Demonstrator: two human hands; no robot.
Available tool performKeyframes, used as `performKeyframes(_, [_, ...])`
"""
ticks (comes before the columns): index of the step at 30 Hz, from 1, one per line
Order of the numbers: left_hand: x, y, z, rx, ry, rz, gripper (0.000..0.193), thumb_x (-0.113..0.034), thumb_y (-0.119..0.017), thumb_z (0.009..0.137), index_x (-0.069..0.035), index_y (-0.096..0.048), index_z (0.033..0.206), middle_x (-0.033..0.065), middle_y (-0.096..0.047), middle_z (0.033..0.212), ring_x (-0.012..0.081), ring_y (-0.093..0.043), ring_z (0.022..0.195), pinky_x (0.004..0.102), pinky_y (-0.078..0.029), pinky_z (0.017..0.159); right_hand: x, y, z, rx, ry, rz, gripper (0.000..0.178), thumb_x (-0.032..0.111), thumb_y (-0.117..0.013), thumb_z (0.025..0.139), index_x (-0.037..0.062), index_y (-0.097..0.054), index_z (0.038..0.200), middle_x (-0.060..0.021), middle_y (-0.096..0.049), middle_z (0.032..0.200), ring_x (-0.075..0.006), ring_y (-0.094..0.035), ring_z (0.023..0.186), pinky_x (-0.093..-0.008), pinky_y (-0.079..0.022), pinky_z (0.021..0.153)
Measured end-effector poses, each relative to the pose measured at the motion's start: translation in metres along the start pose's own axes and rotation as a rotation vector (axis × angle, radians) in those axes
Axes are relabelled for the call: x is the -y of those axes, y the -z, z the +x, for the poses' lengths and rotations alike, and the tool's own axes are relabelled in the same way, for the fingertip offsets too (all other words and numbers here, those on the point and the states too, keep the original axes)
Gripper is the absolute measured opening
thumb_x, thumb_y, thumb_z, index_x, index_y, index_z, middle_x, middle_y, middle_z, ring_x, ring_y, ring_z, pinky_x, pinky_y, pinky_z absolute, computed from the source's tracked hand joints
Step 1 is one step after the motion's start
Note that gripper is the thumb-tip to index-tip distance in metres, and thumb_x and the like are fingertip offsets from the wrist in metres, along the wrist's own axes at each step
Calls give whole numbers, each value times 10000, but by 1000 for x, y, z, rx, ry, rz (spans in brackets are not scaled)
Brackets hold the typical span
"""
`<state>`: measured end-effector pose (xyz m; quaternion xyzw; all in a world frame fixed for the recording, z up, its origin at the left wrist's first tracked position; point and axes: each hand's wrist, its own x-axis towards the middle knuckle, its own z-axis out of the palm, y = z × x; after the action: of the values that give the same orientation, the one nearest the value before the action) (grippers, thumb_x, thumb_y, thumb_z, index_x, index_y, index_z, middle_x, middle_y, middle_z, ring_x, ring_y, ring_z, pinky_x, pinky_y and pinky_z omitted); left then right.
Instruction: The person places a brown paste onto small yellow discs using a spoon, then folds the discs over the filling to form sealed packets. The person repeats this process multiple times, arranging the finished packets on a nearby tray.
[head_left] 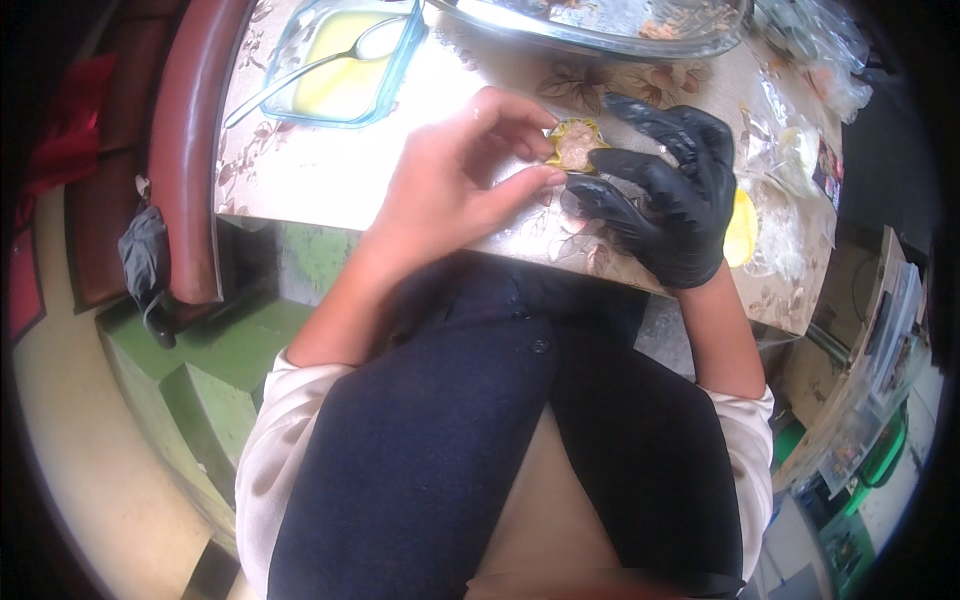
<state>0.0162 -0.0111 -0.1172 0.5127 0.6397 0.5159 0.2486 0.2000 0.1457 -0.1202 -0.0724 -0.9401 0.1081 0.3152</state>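
Note:
A small open-topped dumpling [577, 146] with a yellow pleated wrapper and pale pinkish minced filling is held up over the near part of the table. My bare left hand [470, 165] pinches its left side between thumb and fingers. On the other side my right hand [670, 185], in a black glove, curves round it. One gloved fingertip presses against the dumpling's right edge, the gloved thumb lies just below, and another finger stretches out beyond it. To the right of the glove lies a round yellow wrapper [740, 230], partly hidden by the hand.
A glass dish [385, 105] of yellow liquid stands at the far left, a spoon [300, 80] resting across it. At the back is a large glass dish [600, 42] with some minced filling [690, 22]. Clear plastic bags [820, 45] lie at the right. A brown padded seat [190, 150] adjoins the table's left.

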Motion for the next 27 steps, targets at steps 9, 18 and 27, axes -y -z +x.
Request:
performKeyframes(9, [10, -1, 10, 13, 142, -114, 331, -18, -772, 920, 4, -641, 1224, 101, -753, 1033, 159, -725, 997, 309, -582, 912, 1, -7, -2, 63, 36, -172, 434, 467, -854, 778, 243, -765, 1139, -9, -675, 1356, -298, -575, 1144, -417, -456, 966])
performKeyframes(18, [10, -5, 10, -28, 143, -95, 314, -19, -787, 908, 1, -650, 1190, 86, -758, 1006, 147, -723, 989, 301, -582, 905, 1, 0, 0, 7, 14, -91, 410, 318, -873, 774, 193, -773, 1152, -45, -707, 1318, -290, -594, 1147, -400, -459, 981])
performKeyframes(27, [13, -7, 10, -35, 114, -75, 315, -21, -780, 911, 0, -644, 1194, 88, -758, 1005, 144, -724, 984, 297, -581, 893, -4, -1, -2, 158, -366, 362, 606, 106, -899, 758, 46, -680, 1319, -140, -688, 1279, -272, -666, 1164, -384, -520, 1035])
